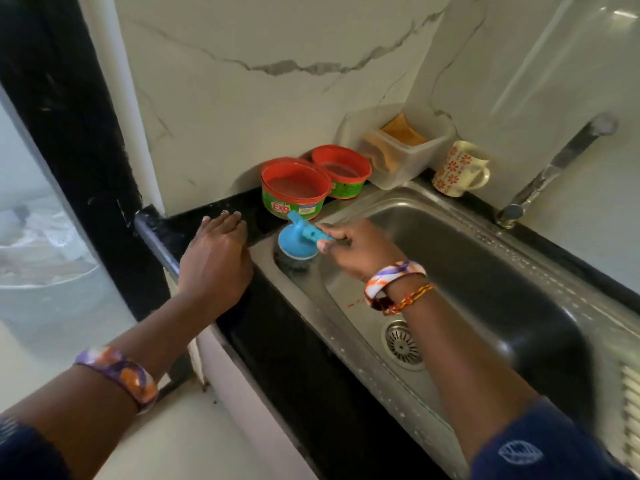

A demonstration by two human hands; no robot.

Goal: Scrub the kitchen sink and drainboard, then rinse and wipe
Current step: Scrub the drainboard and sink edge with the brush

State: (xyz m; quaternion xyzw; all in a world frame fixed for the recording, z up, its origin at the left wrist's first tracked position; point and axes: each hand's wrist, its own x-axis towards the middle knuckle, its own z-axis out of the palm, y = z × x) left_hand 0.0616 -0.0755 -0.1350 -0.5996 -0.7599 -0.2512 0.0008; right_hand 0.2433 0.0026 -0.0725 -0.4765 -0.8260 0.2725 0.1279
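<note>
the right hand point(353, 249) grips the handle of a round blue plastic scrub brush point(298, 239), fingers curled around the handle and thumb on its near side. the brush head faces down, and its dark bristles press against the flat rim at the far left corner of the rectangular stainless steel sink point(467, 258). the brush sits just beside the nearer of two round red-rimmed green dish soap tubs point(294, 190); the second tub point(341, 171) stands just behind and to the right of the first, both on the black stone counter point(277, 327).

the left hand point(216, 261) lies palm down on the counter's left front edge, fingers straight and together, holding nothing. it is near the brush but does not touch it.

the sink basin shows a round perforated metal drain strainer point(403, 344) in its floor, near the right forearm. a ribbed drainboard section point(628, 403) is visible at the right edge of the view. a chrome tap point(554, 168) rises at the far right of the sink, against the white marble-pattern wall point(277, 81). a cream mug with red flower print point(459, 169) stands behind the sink, beside a clear plastic container point(398, 147) holding orange-brown contents.

both wrists carry orange and purple patterned bangles; the right wrist also carries a red-yellow thread band.
</note>
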